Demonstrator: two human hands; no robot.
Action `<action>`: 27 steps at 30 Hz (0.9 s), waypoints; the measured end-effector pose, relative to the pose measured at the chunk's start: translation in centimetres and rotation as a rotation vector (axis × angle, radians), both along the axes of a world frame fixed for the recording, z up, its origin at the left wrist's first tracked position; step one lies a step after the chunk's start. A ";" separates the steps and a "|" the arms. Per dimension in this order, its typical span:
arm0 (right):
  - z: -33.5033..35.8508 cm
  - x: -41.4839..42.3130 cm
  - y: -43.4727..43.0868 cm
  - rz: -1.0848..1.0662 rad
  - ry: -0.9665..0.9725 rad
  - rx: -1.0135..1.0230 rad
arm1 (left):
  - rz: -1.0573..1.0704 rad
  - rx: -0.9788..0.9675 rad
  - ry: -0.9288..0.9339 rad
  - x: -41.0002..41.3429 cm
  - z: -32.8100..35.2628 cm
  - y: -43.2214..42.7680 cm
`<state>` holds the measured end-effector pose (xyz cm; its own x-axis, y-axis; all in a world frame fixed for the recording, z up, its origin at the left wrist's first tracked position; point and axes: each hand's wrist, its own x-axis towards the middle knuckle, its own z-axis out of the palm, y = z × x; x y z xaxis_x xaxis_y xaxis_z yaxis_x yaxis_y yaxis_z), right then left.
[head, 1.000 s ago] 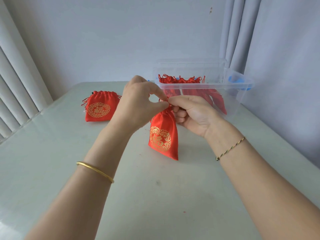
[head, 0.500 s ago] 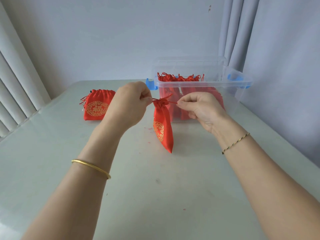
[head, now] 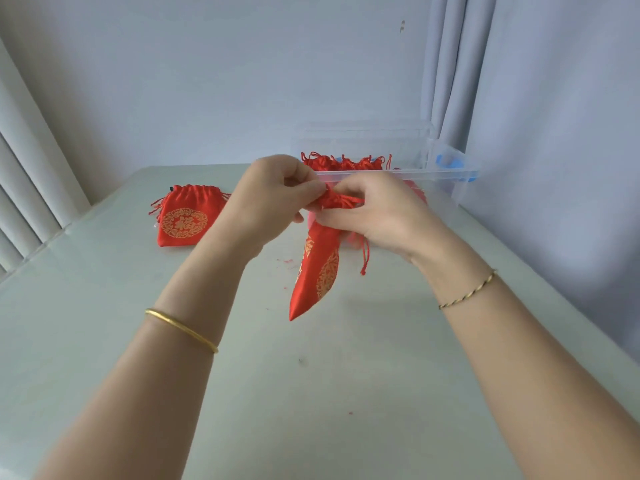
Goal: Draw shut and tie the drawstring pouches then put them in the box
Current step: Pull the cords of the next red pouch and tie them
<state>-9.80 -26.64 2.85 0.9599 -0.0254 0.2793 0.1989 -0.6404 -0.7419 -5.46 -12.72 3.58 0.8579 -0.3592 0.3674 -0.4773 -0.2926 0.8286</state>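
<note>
Head view, working outward from the wrists: wearing a gold bangle (head: pixel 181 329) on the left and a thin braided bracelet (head: pixel 467 294) on the right, above the pale table (head: pixel 311 393). Holding the red pouch (head: pixel 317 271) up by its neck between both hands, in the air just in front of the box (head: pixel 398 174), letting it hang slantwise with its lower tip close to the tabletop; touching or not, impossible to tell. Pinching the gathered neck with the left hand (head: pixel 273 199), fingers curled tight; curling the right hand (head: pixel 377 209) round the drawstring (head: pixel 341 200) at the same spot, letting one loose knotted end dangle below. Probably tying the knot: worth holding the neck bunched shut with the left pinch while pulling the cord snug with the right, allowing no slack back in. Looking glossy and satin-like, folded narrow, showing round gold printing along one face. Leaving a second pouch (head: pixel 183 220) flat on the table further left, well apart, mouth partly gathered. Ending at the clear box with blue clips, already holding several tied pouches (head: pixel 343 162).
</note>
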 end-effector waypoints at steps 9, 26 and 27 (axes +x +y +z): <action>8.3 2.9 -5.6 -0.344 -0.359 0.184 | 0.033 -0.184 0.036 2.7 3.6 -3.0; 6.0 12.5 -7.5 -0.536 0.402 -0.680 | 0.270 -0.175 0.024 8.0 0.1 -0.8; 6.0 12.6 -7.2 -0.546 0.378 -0.676 | 0.306 -0.178 0.018 8.4 -0.3 -0.2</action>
